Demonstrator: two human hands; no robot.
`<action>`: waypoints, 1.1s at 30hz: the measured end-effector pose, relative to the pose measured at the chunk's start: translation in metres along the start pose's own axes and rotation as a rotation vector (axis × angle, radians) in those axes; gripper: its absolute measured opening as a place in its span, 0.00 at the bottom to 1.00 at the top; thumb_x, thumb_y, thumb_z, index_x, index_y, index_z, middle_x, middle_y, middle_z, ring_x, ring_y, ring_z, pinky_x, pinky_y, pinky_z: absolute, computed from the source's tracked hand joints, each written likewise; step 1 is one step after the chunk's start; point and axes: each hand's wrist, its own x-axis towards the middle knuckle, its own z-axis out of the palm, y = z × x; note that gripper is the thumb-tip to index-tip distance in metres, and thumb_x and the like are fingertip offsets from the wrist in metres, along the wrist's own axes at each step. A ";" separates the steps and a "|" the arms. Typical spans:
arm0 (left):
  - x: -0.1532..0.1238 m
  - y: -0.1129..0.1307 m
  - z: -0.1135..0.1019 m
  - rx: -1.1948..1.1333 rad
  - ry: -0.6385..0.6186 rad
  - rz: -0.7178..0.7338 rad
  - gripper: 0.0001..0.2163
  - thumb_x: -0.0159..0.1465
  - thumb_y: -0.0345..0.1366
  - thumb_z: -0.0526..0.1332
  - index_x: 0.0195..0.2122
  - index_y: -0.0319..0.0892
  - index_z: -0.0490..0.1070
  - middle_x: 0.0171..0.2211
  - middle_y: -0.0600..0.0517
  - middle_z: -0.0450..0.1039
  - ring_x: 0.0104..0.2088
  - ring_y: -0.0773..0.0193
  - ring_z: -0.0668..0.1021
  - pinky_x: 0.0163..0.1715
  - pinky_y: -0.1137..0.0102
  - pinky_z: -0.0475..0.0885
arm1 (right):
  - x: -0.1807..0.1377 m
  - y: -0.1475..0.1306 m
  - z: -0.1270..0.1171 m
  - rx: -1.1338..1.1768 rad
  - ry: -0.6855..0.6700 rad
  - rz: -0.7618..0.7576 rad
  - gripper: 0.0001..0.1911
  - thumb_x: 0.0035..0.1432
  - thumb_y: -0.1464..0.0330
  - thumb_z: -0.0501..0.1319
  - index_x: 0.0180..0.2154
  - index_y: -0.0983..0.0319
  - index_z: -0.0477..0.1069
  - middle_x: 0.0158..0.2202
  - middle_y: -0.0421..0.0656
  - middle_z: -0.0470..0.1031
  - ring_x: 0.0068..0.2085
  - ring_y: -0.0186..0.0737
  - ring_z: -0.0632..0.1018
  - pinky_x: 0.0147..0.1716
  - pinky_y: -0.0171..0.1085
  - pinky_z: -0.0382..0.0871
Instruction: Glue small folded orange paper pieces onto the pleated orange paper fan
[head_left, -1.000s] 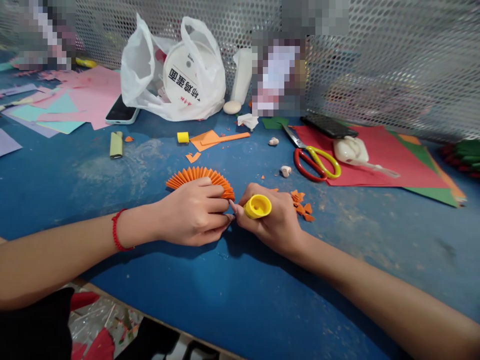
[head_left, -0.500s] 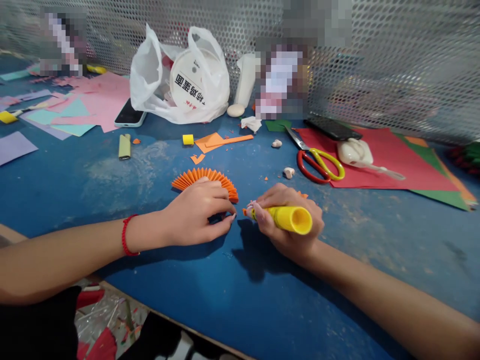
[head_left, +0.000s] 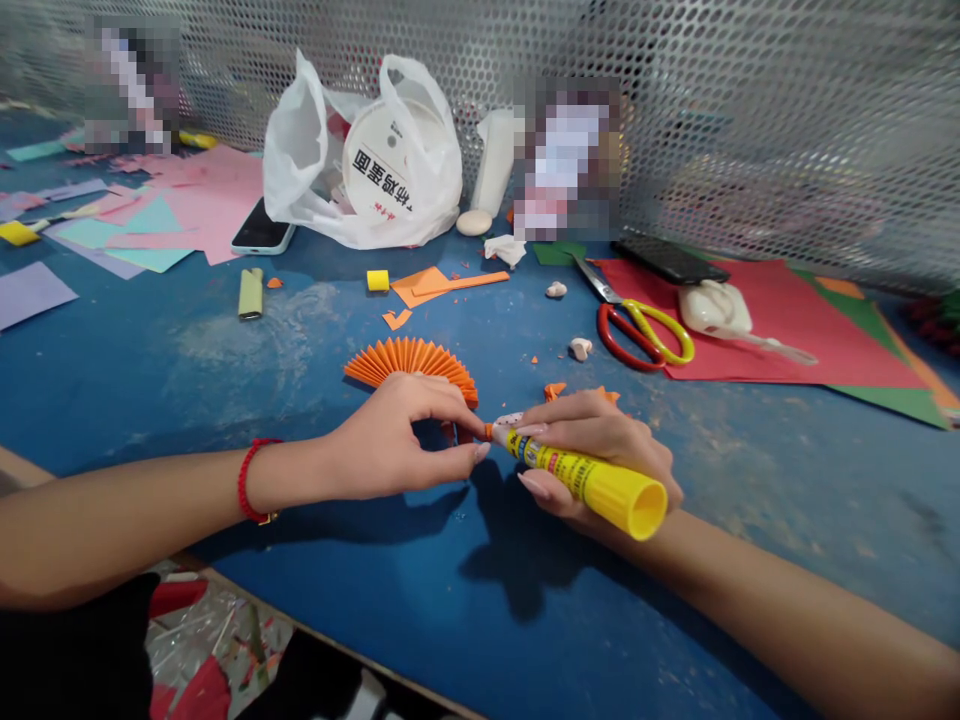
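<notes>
My right hand [head_left: 600,440] is wrapped round a yellow glue tube [head_left: 577,475], its hollow end tilted towards me and its pale tip pointing left. A small orange piece [head_left: 489,432] sits at that tip. The index finger and thumb of my left hand [head_left: 405,440] pinch at this piece. Just behind the left hand, a pleated orange paper fan [head_left: 409,362] lies spread on the blue table, partly hidden by the knuckles. Beside my right fingertips shows something whitish with dark specks [head_left: 508,420], too small to name.
Red-and-yellow-handled scissors [head_left: 645,335] rest by red paper [head_left: 810,320] on the right. Behind are a yellow cap [head_left: 377,281], orange paper scraps [head_left: 420,288], a lighter [head_left: 250,294], a phone [head_left: 262,230] and a white plastic bag [head_left: 300,150]. A perforated metal screen [head_left: 750,120] closes the back.
My left hand's fingertips have moved right to meet the orange piece at the tube's tip. The glue tube has swung round so more of its printed side shows, its hollow end lower and further right.
</notes>
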 end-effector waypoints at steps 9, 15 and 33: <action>0.001 0.000 -0.002 -0.008 -0.006 -0.010 0.07 0.62 0.32 0.63 0.33 0.37 0.80 0.26 0.49 0.78 0.28 0.66 0.78 0.32 0.71 0.73 | 0.002 -0.001 -0.002 0.015 -0.042 -0.014 0.04 0.58 0.63 0.66 0.34 0.55 0.73 0.25 0.42 0.81 0.24 0.40 0.81 0.17 0.35 0.73; 0.002 -0.001 -0.003 -0.012 -0.010 -0.006 0.06 0.63 0.32 0.63 0.33 0.37 0.80 0.25 0.50 0.77 0.27 0.67 0.77 0.31 0.71 0.71 | 0.001 -0.001 -0.003 -0.016 -0.051 -0.005 0.05 0.60 0.62 0.65 0.34 0.55 0.72 0.26 0.43 0.81 0.24 0.41 0.81 0.17 0.35 0.74; 0.001 -0.007 -0.006 0.295 0.022 0.210 0.08 0.65 0.31 0.61 0.36 0.37 0.80 0.25 0.51 0.76 0.27 0.67 0.76 0.31 0.69 0.68 | -0.001 0.015 -0.003 0.098 0.196 0.319 0.09 0.64 0.62 0.62 0.32 0.57 0.70 0.27 0.43 0.76 0.26 0.39 0.77 0.25 0.41 0.73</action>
